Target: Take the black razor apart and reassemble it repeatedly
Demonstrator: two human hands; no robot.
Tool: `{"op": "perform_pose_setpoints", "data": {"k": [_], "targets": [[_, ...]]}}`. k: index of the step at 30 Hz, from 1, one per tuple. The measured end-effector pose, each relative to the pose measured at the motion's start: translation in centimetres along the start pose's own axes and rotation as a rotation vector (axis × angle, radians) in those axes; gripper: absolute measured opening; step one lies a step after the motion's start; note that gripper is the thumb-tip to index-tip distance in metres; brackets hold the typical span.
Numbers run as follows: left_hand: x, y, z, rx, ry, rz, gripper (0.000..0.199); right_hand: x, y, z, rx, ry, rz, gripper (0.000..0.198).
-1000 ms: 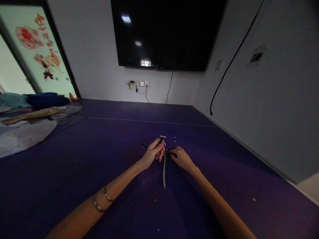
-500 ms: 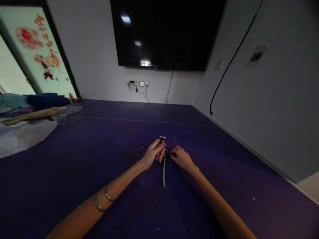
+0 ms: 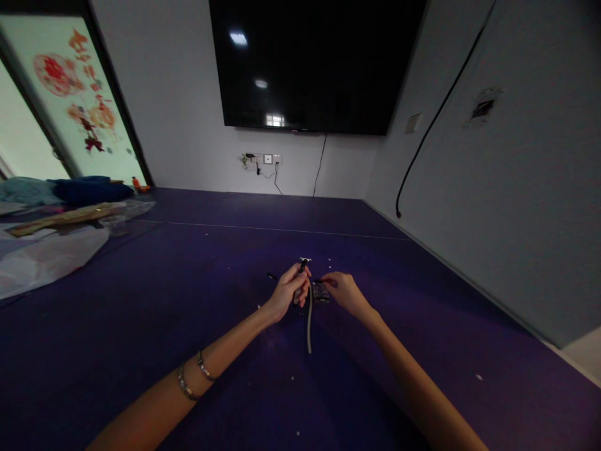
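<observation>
My left hand (image 3: 286, 289) is closed around a dark handheld tool (image 3: 303, 265) with a pale, T-shaped head, which points away from me. Beside it, my right hand (image 3: 345, 290) pinches a small black piece (image 3: 321, 281), too small to name. Just below those fingertips lies a small dark, flat case (image 3: 321, 293) with fine detail on its top. A short grey cord or tube (image 3: 309, 326) runs toward me between the hands. Left of my left hand lies another small black piece (image 3: 272, 275).
The purple surface (image 3: 211, 263) carries scattered white specks. Plastic sheeting (image 3: 51, 257), folded cloths (image 3: 89, 190) and an orange item (image 3: 138, 184) lie at the left. A television (image 3: 314, 62) hangs above wall sockets (image 3: 267, 159); a black cable (image 3: 432, 122) hangs along the right wall.
My right hand has lifted and shifted slightly right with the black piece, uncovering the flat case. My left hand stays in nearly the same place with the tool.
</observation>
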State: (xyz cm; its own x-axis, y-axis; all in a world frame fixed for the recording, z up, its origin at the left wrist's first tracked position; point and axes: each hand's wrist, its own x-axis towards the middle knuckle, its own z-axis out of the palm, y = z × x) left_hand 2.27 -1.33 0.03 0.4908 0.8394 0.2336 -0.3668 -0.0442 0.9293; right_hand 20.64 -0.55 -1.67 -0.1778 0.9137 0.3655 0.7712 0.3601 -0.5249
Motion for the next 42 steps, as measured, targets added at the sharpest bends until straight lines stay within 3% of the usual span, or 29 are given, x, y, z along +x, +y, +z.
{"op": "perform_pose_setpoints", "data": {"k": [7, 13, 21, 28, 42], "targets": [[0.1, -0.3, -0.2, 0.012, 0.021, 0.011, 0.023, 0.3, -0.6, -0.6, 0.330, 0.053, 0.166, 0.027], [0.1, -0.4, 0.0, 0.061, 0.106, 0.021, 0.024, 0.5, -1.0, -1.1, 0.420, 0.101, 0.228, 0.028], [-0.2, -1.3, 0.2, 0.060, 0.150, 0.074, 0.030, 0.3, -2.2, -2.0, 0.487, 0.120, 0.169, 0.027], [-1.8, -1.7, 1.3, 0.316, 0.092, 0.252, 0.019, 0.1, -4.1, -3.1, 0.553, 0.167, 0.119, 0.027], [-1.7, -2.5, 1.7, 0.282, 0.095, 0.212, 0.027, -0.6, -6.9, -4.3, 0.457, 0.165, -0.010, 0.029]]}}
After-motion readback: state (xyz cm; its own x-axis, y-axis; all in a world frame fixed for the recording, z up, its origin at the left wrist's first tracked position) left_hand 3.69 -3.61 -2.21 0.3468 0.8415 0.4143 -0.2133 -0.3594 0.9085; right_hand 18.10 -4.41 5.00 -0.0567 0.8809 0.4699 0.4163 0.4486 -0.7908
